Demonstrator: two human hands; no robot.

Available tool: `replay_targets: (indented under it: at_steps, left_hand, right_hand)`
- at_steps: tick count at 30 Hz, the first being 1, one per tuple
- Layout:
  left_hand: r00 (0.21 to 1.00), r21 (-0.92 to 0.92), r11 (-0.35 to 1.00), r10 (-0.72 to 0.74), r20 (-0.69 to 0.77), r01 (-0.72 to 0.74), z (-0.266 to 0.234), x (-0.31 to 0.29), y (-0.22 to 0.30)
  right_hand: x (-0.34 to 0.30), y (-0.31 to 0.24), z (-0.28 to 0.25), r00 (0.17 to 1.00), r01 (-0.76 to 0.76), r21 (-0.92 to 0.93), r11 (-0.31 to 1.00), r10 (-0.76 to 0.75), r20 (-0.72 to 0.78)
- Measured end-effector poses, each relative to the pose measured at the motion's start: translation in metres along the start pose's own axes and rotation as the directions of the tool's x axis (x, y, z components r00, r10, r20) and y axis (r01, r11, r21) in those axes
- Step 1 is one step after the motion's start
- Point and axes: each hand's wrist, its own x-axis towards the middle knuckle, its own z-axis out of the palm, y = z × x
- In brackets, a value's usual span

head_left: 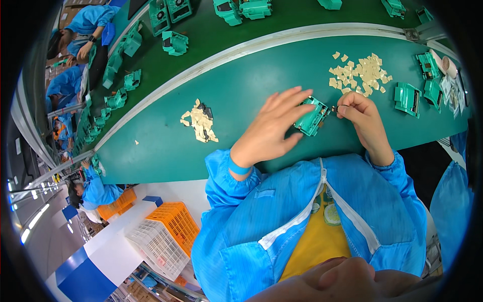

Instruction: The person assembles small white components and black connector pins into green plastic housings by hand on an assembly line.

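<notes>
A green plastic housing (312, 117) with an open, dark-edged inner side lies tilted on the green worktop in front of me. My left hand (274, 126) is at its left side, fingers stretched out and thumb apart; whether it touches the housing I cannot tell. Close to the housing's right edge, my right hand (363, 118) pinches a small dark piece (334, 108) between thumb and forefinger. Behind the right hand is a loose pile of cream-coloured paper-like pieces (365, 73). A smaller pile of cream pieces (201, 122), with some dark bits, lies to the left.
More green housings (407, 99) stand at the right, beside clear plastic bags (453, 90). A pale rail (251, 49) separates the worktop from a dark green belt (201, 40) carrying several housings. Co-workers in blue (98, 189) sit at the left, near orange and white crates (163, 239).
</notes>
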Motion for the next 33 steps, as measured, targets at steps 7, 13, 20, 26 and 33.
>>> replay_targets:
  at_steps: [7,13,20,26,33]
  left_hand:
    - [0.998,-0.014,1.000,0.008,0.065,-0.007,0.017,0.003,-0.010]
    - [0.983,-0.137,0.978,-0.167,-0.078,0.155,0.013,0.001,0.000]
    - [0.976,-0.159,0.980,-0.149,-0.161,0.123,0.015,-0.006,-0.009]
    - [0.834,-0.222,0.972,-0.187,-0.519,0.080,0.030,-0.004,-0.027]
    - [0.815,-0.274,0.950,-0.278,-0.509,0.152,0.039,-0.004,-0.029]
  right_hand:
    - [-0.003,0.006,-0.008,1.000,0.015,0.011,1.000,-0.015,0.016]
    - [-0.007,-0.018,0.029,0.905,0.405,-0.651,0.642,-0.380,0.188]
    - [0.026,-0.033,0.031,0.948,0.302,-0.584,0.754,-0.175,0.264]
    - [0.090,-0.071,0.045,0.943,0.319,-0.695,0.645,-0.286,0.168]
    - [0.211,-0.061,0.066,0.713,0.171,-0.965,0.198,-0.701,-0.018]
